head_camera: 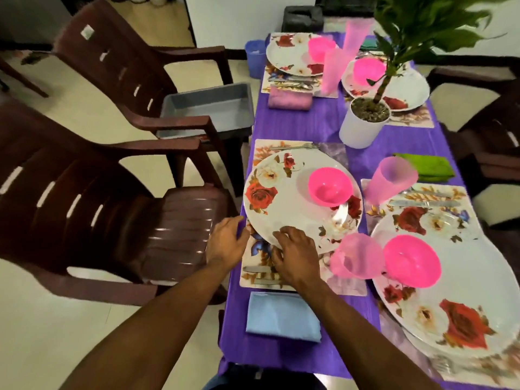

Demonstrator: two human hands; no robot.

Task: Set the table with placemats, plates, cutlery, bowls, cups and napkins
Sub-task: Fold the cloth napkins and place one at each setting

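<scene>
Both hands were down at the near-left place setting. The left hand (226, 243) sat at the desk's left edge with its fingers curled against the rim of the round floral plate (292, 204); looked like it was gripping the rim, though the blur makes that hard to call. The right hand (295, 256) lay just beside it, fingers spread loosely over the plate's near edge and the placemat (253, 273), holding nothing.

The plate was glossy white with red roses and sat on that rectangular floral placemat. A smooth, bright pink plastic bowl (329, 190) stood on its right half. A fork (295, 147) lay on the mat's far edge, and a knife (257, 269) lay at the near edge, partly under the right hand. A flat, folded pale blue napkin (282, 316) was nearer still, on the shiny purple tablecloth (309, 128). A translucent pink cup (356, 256) stood right of the hands.

Brown slatted plastic chairs (112, 209) were on the left, and a white-potted plant (364, 122) stood mid-desk.
</scene>
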